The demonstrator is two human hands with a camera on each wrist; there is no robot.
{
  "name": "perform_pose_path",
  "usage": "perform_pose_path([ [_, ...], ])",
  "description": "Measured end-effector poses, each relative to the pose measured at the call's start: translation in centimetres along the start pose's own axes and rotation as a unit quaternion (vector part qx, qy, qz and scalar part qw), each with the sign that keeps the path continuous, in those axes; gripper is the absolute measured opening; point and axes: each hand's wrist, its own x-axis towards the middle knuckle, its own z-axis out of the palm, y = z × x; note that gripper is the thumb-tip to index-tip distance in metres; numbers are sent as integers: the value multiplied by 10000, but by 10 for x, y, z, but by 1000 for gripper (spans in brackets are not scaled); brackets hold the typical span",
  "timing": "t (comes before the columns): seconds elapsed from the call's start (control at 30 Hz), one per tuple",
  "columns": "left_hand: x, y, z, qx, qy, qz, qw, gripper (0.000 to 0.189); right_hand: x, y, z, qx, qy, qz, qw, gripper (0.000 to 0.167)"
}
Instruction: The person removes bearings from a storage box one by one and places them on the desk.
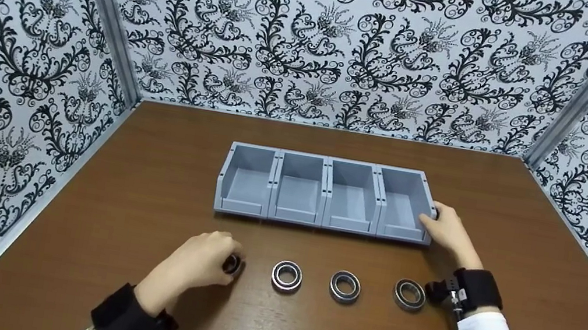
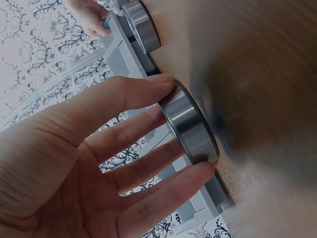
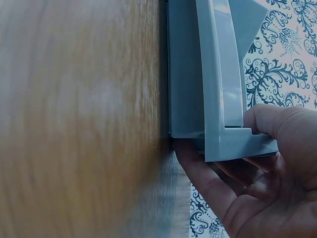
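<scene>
In the left wrist view my left hand (image 2: 94,153) pinches a ball bearing (image 2: 190,126) by its outer ring, thumb on one side and fingers on the other. The head view shows that hand low over the table, left of a row of three bearings: a left one (image 1: 286,276), a middle one (image 1: 345,287) and a right one (image 1: 409,295), all lying flat. My right hand (image 1: 449,232) grips the right side wall of the rightmost grey bin (image 1: 404,232), the thumb over the wall's edge and the fingers outside, as the right wrist view shows.
Several grey open-fronted bins stand joined side by side, including the leftmost bin (image 1: 241,207), behind the bearings. The brown wooden table (image 1: 175,170) is bounded by patterned walls (image 1: 313,44) at the back and both sides.
</scene>
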Motion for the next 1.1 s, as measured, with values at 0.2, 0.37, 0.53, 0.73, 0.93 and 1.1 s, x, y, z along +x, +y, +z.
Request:
perform_pose_path([
  [0.2, -1, 0, 0, 30, -44, -55, 10000, 28, 2, 0, 0, 8, 24, 10, 10000, 42],
  [0.37, -1, -2, 4, 91, -19, -45, 9999, 27, 2, 0, -1, -6, 33, 26, 10000, 41],
  [0.53, -1, -3, 7, 122, 33, 11, 9999, 27, 1, 0, -1, 32, -1, 75, 10000, 42],
  [0.73, -3, 0, 6, 151, 31, -23, 9999, 28, 1, 0, 0, 55, -14, 106, 9999, 41],
  [0.93, -4, 1, 8, 224, 124, -16, 9997, 29, 1, -1, 0, 32, 72, 74, 9999, 41],
  [1.1, -4, 1, 12, 275, 248, 18, 9993, 30, 0, -1, 0, 21, 74, 62, 10000, 42],
])
